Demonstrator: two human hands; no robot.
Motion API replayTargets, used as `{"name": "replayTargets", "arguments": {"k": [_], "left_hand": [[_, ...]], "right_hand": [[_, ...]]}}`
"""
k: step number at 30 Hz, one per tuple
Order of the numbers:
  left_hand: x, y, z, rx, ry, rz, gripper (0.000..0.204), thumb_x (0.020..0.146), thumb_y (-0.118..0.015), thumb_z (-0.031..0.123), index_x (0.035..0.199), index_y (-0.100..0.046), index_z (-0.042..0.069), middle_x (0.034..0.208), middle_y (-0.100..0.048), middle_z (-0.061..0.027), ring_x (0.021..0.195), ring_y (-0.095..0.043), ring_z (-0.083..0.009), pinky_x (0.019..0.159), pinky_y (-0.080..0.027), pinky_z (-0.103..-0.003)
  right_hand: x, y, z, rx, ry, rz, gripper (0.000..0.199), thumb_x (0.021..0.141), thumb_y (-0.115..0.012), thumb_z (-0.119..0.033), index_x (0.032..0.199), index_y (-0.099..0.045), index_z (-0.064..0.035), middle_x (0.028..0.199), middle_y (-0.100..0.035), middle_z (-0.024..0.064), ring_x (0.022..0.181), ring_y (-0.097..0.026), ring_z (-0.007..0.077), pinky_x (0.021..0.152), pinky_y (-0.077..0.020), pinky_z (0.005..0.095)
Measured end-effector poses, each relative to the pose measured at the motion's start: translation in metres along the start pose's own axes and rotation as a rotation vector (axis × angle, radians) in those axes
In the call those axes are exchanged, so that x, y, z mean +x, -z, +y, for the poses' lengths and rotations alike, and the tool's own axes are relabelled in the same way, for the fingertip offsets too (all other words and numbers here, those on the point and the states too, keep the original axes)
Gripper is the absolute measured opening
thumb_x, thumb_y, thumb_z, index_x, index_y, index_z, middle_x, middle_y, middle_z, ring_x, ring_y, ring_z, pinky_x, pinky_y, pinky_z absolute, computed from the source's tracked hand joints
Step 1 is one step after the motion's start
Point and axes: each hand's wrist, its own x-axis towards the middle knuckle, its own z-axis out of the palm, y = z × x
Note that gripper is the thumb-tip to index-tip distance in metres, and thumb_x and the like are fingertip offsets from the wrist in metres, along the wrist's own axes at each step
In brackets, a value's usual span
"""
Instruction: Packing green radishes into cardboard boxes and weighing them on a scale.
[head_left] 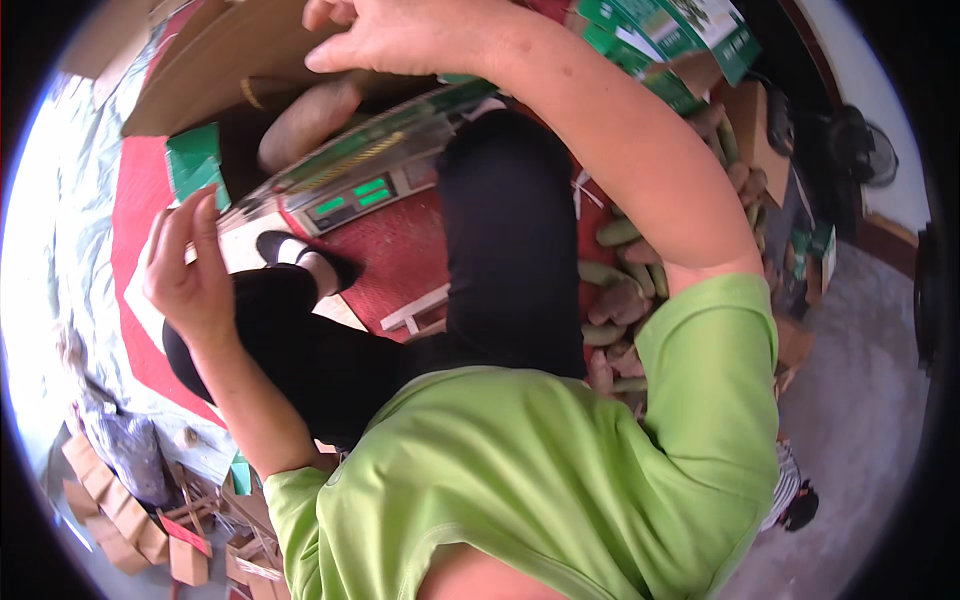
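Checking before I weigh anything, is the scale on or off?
On. The scale has two green-lit displays glowing on its front panel. The figures are too small to tell.

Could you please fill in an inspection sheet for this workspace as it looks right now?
Surface: red mat under a digital weighing scale.
Job's things: brown cardboard box flap; long brown tuber on the scale.
Clutter: pile of green and brown tubers; green-and-white printed cartons; small cardboard pieces.
Hands: left hand raised, fingers open, empty; right hand flat on the flap.
Cables: nothing seen.
Surroundings: black fan, grey floor.
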Motion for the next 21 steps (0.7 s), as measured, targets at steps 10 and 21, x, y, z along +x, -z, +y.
{"name": "replayTargets", "arguments": {"k": [10,21], "left_hand": [[-0.006,-0.003,-0.014,0.008,-0.007,-0.020,0.014,0.091,-0.059,0.004,0.096,-0.070,-0.003,0.083,-0.068,-0.0081,0.068,-0.061,-0.0121,0.064,-0.052,-0.024],[-0.006,-0.005,-0.022,0.045,0.170,0.106,0.022,0.096,-0.056,0.018,0.100,-0.072,0.004,0.078,-0.066,-0.0035,0.071,-0.060,-0.0096,0.065,-0.049,-0.022]], "right_hand": [[-0.166,0.061,0.082,0.556,-0.376,0.532,0.024,0.087,-0.065,-0.012,0.108,-0.061,0.0001,0.095,-0.066,0.0040,0.084,-0.061,0.0090,0.073,-0.0484,0.0228],[-0.471,-0.106,0.214,-0.019,-1.144,0.539,0.021,0.077,-0.066,-0.015,0.095,-0.067,-0.0044,0.088,-0.068,0.0170,0.083,-0.066,0.0318,0.077,-0.0517,0.0389]]}}
